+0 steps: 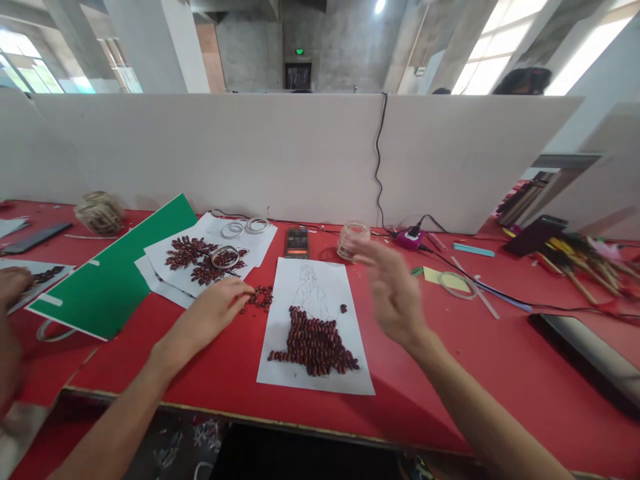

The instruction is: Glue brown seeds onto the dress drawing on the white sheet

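A white sheet (273, 360) with a pencil drawing of a figure lies in front of me. Rows of dark red-brown seeds (320, 343) cover the figure's lower part, and a couple of loose seeds (343, 309) rest at its right. My left hand (220, 307) is at a small heap of the same seeds (261, 297) left of the sheet. Its thumb and fingers are drawn together; anything between them is hidden. My right hand (395, 290) is raised right of the sheet, slightly blurred, fingers extended and holding nothing visible. Behind it stands a clear jar (346, 248).
Left are papers with a seed flower pattern (193, 259), tape rolls (257, 225) and a green board (120, 287). A phone (297, 243) lies behind the sheet. Right are a purple plug (409, 239), cables, and a dark tablet-like device (590, 353). Another person's hand (14, 285) works at far left.
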`<state>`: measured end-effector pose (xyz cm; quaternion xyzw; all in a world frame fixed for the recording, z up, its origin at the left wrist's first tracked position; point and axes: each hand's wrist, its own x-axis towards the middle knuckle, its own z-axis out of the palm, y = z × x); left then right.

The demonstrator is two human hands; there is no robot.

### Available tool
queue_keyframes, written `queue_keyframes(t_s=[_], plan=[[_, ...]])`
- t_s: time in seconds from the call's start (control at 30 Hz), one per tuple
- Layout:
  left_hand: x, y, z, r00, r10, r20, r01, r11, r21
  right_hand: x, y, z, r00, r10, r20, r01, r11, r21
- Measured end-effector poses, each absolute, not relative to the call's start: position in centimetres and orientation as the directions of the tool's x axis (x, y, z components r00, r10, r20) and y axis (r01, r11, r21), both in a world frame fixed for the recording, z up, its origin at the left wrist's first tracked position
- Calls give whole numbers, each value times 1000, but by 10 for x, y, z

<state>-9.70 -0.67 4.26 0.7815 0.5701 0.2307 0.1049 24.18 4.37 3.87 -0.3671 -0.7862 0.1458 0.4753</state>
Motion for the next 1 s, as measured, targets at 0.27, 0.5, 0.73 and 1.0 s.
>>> queue_keyframes(t_s=[0.27, 0.5, 0.73, 1.0], plan=[[-77, 31, -6, 352, 931, 95, 858, -362, 365, 238, 72, -46, -344, 821, 456, 460, 571, -680], [-67, 41, 4, 435, 899, -40, 880, -416, 227, 238, 75, -54, -297, 858, 420, 467, 514, -719], [-62, 42, 10, 481, 870, -108, 876, -471, 104, 238, 79, -59, -294, 861, 415, 482, 509, -713], [-40, 58, 15, 659, 752, 0, 690, -605, 397, 238, 76, -54, -325, 853, 409, 476, 521, -708]])
